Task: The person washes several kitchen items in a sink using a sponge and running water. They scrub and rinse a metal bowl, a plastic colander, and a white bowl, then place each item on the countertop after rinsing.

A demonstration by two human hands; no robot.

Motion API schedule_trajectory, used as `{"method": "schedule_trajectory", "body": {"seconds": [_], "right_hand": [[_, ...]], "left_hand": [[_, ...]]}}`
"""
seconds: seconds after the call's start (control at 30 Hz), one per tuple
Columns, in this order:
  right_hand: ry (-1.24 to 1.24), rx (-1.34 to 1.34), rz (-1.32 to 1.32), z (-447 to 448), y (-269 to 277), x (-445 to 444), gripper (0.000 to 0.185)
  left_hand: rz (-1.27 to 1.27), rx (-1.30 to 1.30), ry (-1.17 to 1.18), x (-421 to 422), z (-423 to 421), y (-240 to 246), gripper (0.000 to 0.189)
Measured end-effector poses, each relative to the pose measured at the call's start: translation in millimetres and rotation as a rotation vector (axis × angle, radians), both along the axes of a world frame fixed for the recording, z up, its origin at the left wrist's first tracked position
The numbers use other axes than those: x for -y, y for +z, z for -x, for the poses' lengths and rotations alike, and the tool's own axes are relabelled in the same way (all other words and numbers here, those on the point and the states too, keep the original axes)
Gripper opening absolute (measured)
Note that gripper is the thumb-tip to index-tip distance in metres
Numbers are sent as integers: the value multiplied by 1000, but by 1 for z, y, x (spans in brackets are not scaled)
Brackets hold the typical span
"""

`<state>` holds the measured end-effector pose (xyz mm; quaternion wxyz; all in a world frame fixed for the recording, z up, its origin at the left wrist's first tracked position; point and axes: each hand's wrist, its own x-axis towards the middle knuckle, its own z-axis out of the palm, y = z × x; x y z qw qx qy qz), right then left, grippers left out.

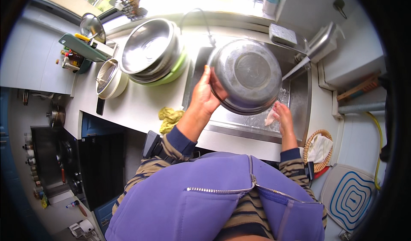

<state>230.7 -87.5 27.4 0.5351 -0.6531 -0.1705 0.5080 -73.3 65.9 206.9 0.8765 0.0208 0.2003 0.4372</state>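
My left hand (pixel 207 95) grips the left rim of a round metal basin (pixel 245 75), which is tilted with its underside facing up, over a stainless steel sink (pixel 244 128). Near the basin's lower right edge is my right hand (pixel 282 116), with a pale cloth (pixel 270 117) at its fingers; whether the fingers hold it or touch the basin I cannot tell. Water streams from the faucet (pixel 321 43) behind the basin's right side.
Left of the sink stand stacked metal bowls (pixel 147 47) with a green basin, and a white pot (pixel 120 83). A yellow-green cloth (pixel 170 117) lies at the counter's front edge. A wicker basket (pixel 306 148) is at the right, and a sponge (pixel 282 34) sits behind the sink.
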Motion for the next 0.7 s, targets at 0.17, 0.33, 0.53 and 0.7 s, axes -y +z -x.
{"method": "schedule_trajectory", "body": {"seconds": [0.17,0.33,0.53,0.7], "right_hand": [[43,85,-10,68,26,-7,24],[66,186,5,130,35,-26,21],[189,254,-44,195,52,-51,19],[206,284,-48,216,63,-58,18]], "left_hand": [[-1046,-650,338,-9,94,90,25],[-1725,-1376,369,-59,181,131,16],[-1903,-1772,387,-108,236,86,14],[-1770,-1735,475,-112,272,46,26]]}}
